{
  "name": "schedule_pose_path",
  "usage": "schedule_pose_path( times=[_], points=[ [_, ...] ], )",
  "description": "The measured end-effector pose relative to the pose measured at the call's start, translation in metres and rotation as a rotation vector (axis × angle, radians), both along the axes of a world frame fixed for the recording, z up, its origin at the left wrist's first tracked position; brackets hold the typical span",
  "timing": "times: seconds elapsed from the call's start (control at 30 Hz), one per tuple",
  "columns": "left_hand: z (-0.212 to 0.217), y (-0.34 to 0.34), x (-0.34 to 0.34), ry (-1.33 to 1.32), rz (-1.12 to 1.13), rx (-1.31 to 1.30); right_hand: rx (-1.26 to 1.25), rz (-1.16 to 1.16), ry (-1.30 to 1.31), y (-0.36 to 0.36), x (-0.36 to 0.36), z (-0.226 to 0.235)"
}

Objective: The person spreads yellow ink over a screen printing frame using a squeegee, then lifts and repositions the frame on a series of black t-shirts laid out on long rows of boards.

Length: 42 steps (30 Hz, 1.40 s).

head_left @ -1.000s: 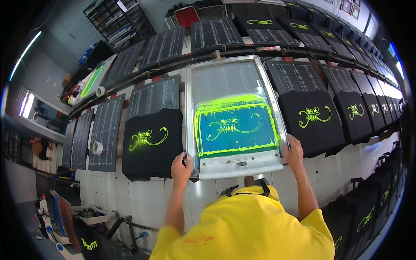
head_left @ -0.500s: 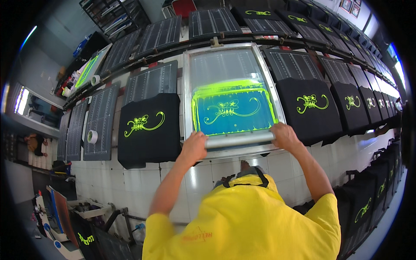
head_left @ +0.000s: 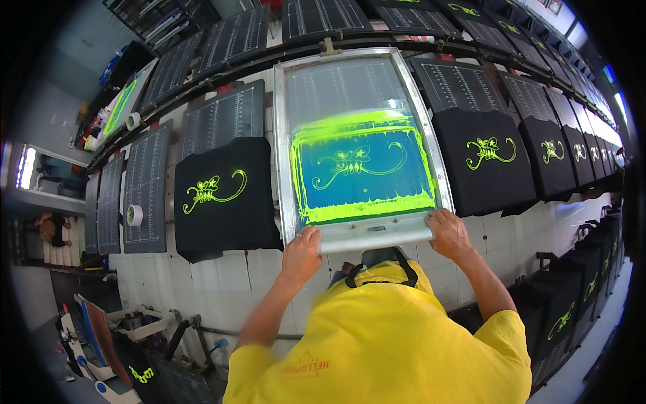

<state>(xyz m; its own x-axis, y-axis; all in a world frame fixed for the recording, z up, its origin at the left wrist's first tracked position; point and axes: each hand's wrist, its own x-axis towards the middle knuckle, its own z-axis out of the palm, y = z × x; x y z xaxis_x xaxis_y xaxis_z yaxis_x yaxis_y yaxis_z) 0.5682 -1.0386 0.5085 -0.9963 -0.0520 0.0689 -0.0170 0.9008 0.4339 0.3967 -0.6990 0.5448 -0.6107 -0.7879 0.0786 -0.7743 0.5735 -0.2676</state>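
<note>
In front of me lies a metal-framed printing screen (head_left: pixel 281 161), with blue mesh at its near half. Bright yellow-green ink (head_left: pixel 367 206) borders the mesh, and a curling line design shows in the middle. A silver squeegee (head_left: pixel 377 240) lies across the near end of the screen. My left hand (head_left: pixel 302 254) is closed round its left end and my right hand (head_left: pixel 448 234) round its right end. Parts of the fingers are hidden under the bar. To the left a black shirt (head_left: pixel 225 229) bears the same design; another black shirt (head_left: pixel 488 185) lies to the right.
Dark printing boards (head_left: pixel 145 188) with white rulings stand in rows on both sides. One carries a roll of tape (head_left: pixel 134 215). An ink-smeared screen (head_left: pixel 128 104) leans at the far left. More printed shirts (head_left: pixel 562 323) fill the right; a person (head_left: pixel 54 229) sits at the far left.
Both hands have drawn the squeegee toward me to the near end of the screen. A band of ink now lies along the mesh's near side. The view has shifted slightly.
</note>
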Motion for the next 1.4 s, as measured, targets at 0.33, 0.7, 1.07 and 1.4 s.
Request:
schedule_pose_path(
  times=[0.33,0.7,1.07,1.4],
  points=[
    [-0.022,-0.042,-0.082,0.065,-0.018,-0.111,-0.028,0.009,0.133,-0.039,-0.085,-0.034],
    [-0.009,-0.116,-0.222,-0.117,-0.024,-0.069,0.221,-0.001,0.014,-0.104,-0.225,-0.026],
    [0.028,-0.093,-0.159,0.011,0.012,-0.055,0.047,-0.034,0.099,-0.069,-0.156,0.018],
    [-0.003,-0.007,-0.016,0.002,0.046,0.039,0.01,-0.057,0.103,-0.003,-0.008,-0.029]
  ],
)
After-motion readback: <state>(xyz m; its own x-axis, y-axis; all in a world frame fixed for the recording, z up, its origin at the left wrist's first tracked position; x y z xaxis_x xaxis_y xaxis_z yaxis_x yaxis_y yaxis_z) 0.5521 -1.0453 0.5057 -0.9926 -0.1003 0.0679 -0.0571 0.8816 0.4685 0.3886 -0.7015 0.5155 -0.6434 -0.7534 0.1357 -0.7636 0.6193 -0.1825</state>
